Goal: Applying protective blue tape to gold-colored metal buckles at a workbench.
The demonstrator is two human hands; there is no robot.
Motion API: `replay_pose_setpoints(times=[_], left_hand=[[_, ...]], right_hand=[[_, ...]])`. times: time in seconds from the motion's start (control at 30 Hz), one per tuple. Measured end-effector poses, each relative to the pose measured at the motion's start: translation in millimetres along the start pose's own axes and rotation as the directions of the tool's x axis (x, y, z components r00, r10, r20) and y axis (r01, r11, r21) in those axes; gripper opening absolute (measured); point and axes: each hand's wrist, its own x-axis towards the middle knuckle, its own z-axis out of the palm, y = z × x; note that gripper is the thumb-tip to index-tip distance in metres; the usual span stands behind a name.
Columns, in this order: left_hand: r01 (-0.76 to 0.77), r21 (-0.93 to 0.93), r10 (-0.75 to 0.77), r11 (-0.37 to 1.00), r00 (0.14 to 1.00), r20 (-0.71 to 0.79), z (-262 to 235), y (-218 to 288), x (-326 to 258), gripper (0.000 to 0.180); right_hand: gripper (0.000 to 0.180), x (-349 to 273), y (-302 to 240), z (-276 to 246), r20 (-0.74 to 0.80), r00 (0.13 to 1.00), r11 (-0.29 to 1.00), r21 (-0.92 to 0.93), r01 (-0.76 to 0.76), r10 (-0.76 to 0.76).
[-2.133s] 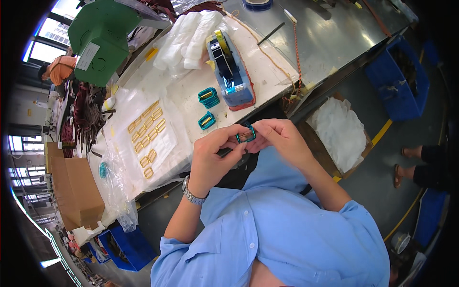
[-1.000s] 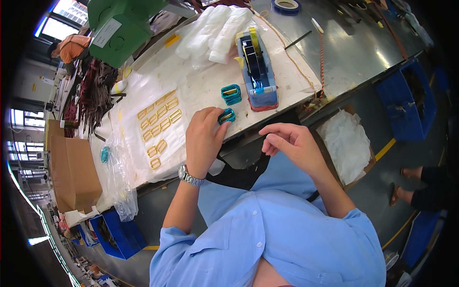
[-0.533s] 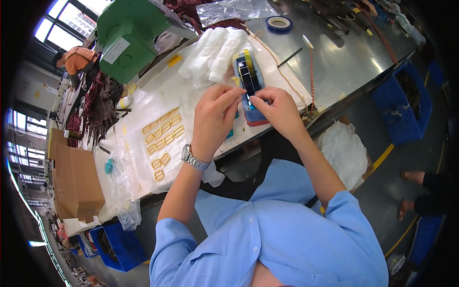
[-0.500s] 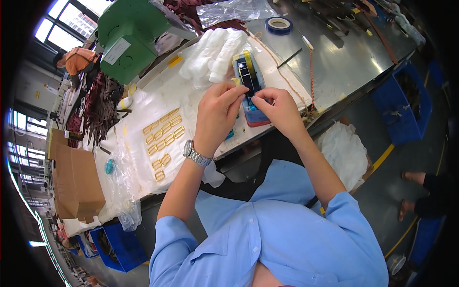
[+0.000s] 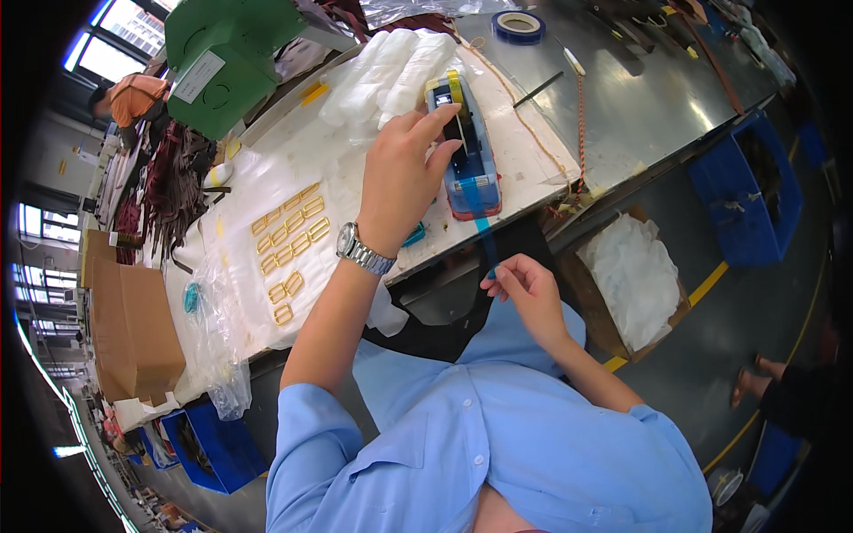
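Observation:
A blue tape dispenser [image 5: 485, 167] stands at the front edge of the work table, with a yellow band of tape over its far end. My left hand [image 5: 404, 173], with a steel watch at the wrist, rests against its left side, thumb and forefinger gripping at the roll; the other fingers are hidden. From the dispenser's near end a strip of blue tape [image 5: 485, 242] runs down past the table edge. My right hand [image 5: 530, 293] pinches the strip's lower end in front of my body. Left of the dispenser, gold slide buckles [image 5: 293, 231] lie in rows on white sheeting.
White wrapped bundles [image 5: 391, 80] lie behind the dispenser, near a green machine [image 5: 227, 67]. A blue tape roll [image 5: 519, 28] and a cord sit at the back right. An open carton with white wrapping [image 5: 635, 280] stands below the table at right; a brown carton [image 5: 138, 329] at left.
My right hand has moved from the dispenser down toward my body, drawing out a strip of blue tape. My left hand has stayed at the dispenser, its thumb and forefinger now over the roll.

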Motion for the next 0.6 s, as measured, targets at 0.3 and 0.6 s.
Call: replay_pose_setpoints(times=[0.3,0.6], left_hand=[[0.156,-0.063,-0.162,0.986,0.982,-0.099,-51,-4,-36,0.039],[0.479,0.411,-0.496,0.775,0.865,-0.073,-186,-57,-200,0.009]], right_hand=[[0.012,-5,-2,8,0.043,0.997,0.997,0.049,0.062,-0.064],[0.009,-7,-10,1,0.006,0.996,0.994,0.050,0.093,-0.094]])
